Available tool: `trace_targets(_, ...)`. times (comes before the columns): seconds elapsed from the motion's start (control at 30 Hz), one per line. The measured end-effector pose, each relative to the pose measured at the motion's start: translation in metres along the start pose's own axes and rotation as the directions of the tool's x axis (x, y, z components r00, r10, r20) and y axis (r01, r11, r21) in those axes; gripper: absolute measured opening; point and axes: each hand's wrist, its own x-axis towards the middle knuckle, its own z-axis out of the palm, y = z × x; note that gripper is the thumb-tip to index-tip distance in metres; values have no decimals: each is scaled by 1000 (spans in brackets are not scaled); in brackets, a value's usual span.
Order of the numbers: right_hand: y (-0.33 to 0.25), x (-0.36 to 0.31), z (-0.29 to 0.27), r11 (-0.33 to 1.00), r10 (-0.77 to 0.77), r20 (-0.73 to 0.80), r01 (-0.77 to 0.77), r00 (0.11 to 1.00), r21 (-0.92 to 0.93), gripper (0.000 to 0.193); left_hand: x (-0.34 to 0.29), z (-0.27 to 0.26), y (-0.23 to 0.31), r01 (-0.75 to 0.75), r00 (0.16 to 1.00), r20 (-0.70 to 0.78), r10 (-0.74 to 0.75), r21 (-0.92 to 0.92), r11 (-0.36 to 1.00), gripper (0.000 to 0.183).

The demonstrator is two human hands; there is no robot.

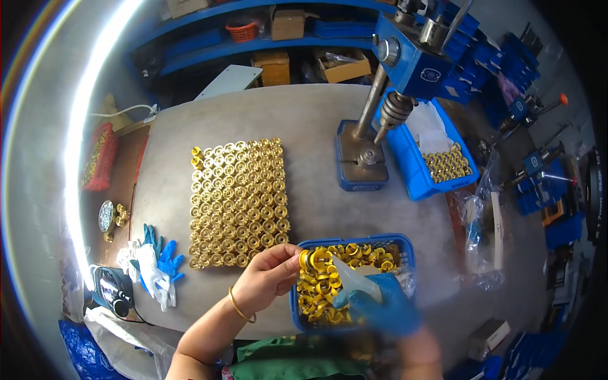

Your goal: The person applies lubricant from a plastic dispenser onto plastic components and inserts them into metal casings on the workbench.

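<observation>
We pinch a yellow ring-shaped part (304, 258) between thumb and fingers of our left hand (273, 269); our blue-gloved right hand (387, 307) grips a translucent cone (356, 280), its tip just right of the part. Below both hands sits a blue basket (294, 309); beyond our left, brass pieces (239, 202) stand in rows on the worktop (316, 171).

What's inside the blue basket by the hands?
Loose yellow curved pieces lie heaped in the blue basket, with clear plastic at its right side. The right hand and its translucent cone cover part of the heap; the bottom is mostly hidden.
</observation>
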Motion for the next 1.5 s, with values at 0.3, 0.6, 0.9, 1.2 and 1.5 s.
trace_targets(0.3,8,4,4,975,-187,-80,175,979,-136,13,7,2,-12,-41,997,52,55,-234,971,20)
trace_targets(0.6,7,4,6,989,-130,-86,124,988,-80,15,8,1,-12,-65,993,77,86,-234,970,17)
trace_targets(0.9,1,3,11,999,-47,-96,47,994,-6,14,12,-6,-16,-37,991,118,66,-237,971,16)
trace_targets(1.2,5,4,10,1000,-26,-62,27,998,1,14,12,-4,-15,-26,995,90,48,-230,973,14)
trace_targets(1.5,10,4,9,999,-52,-79,52,995,1,18,12,-8,-15,-9,992,123,41,-245,969,12)
